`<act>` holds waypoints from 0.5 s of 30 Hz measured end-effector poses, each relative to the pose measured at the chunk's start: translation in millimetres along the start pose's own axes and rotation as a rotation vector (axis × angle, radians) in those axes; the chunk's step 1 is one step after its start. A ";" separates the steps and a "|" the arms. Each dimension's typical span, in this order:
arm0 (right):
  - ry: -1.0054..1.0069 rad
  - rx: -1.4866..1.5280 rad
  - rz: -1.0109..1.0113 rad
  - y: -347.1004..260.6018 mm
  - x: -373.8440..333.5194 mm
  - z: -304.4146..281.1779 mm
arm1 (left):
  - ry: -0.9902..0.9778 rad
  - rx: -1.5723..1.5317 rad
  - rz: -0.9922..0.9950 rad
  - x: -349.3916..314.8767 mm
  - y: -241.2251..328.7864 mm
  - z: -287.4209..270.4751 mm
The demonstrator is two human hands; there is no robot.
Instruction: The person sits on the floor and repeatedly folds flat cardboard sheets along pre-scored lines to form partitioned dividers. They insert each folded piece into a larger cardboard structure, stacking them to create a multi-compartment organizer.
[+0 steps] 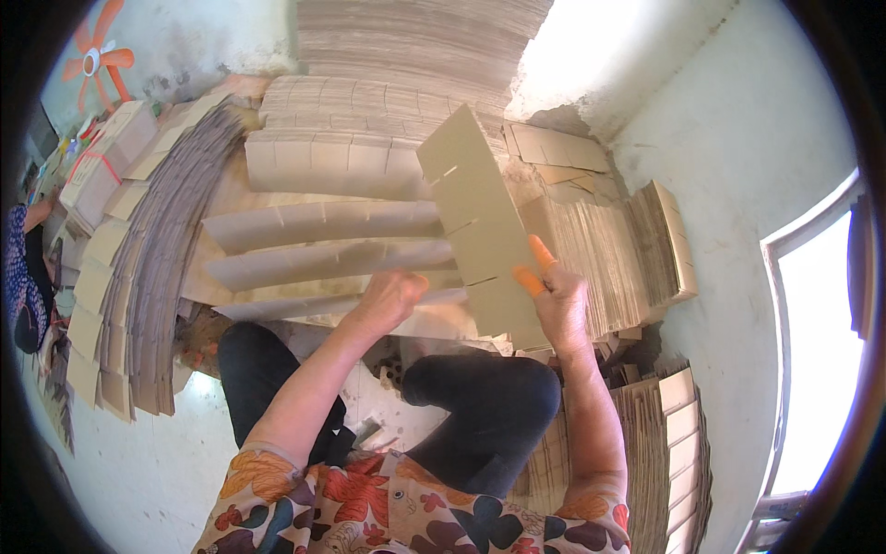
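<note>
My right hand (563, 303), with orange covers on two fingers, grips a slotted cardboard strip (475, 222) by its right edge and holds it up at a slant. Several short slits cross that strip. Left of it, my left hand (395, 295) is closed like a fist, and whatever is in its fingers is hidden. Around this hand, long cardboard strips (323, 222) stand on edge in spaced rows, running left to right. The raised strip covers their right ends.
Behind the rows lies a packed bank of slotted cardboard (369, 102). More cardboard stacks stand at left (157, 249), right (591, 258) and lower right (646, 452). An orange fan (92, 61) is at the upper left. Another person's patterned sleeve (18, 258) shows at the far left.
</note>
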State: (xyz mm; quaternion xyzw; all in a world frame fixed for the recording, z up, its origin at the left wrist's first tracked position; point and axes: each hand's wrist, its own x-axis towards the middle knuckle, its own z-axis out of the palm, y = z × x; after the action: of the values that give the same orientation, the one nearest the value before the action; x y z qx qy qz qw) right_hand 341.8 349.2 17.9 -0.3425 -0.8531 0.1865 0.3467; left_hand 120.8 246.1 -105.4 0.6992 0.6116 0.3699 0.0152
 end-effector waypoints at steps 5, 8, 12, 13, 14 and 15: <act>-0.051 0.005 -0.021 -6.1 0.6 16.2 | 0.012 -0.008 -0.002 -1.3 1.3 -0.8; -0.042 0.053 -0.032 2.2 -1.4 25.3 | 0.009 -0.011 -0.003 1.2 3.6 -1.5; -0.077 0.000 0.002 -3.2 3.1 22.9 | 0.009 -0.015 -0.032 0.4 2.4 -2.9; -0.085 -0.023 -0.010 -6.0 3.0 22.2 | 0.001 -0.010 -0.032 0.2 0.8 -2.3; -0.093 -0.045 -0.022 -7.5 2.9 22.3 | -0.008 -0.005 -0.034 -0.1 -1.3 -0.7; -0.096 -0.025 -0.034 -4.2 1.3 24.2 | -0.018 -0.003 -0.031 0.6 -1.2 -0.5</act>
State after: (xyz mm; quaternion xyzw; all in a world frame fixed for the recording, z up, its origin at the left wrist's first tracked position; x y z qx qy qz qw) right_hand 321.8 345.3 4.1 -0.3227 -0.8767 0.1862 0.3042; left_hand 119.5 246.6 -105.3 0.6927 0.6218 0.3644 0.0276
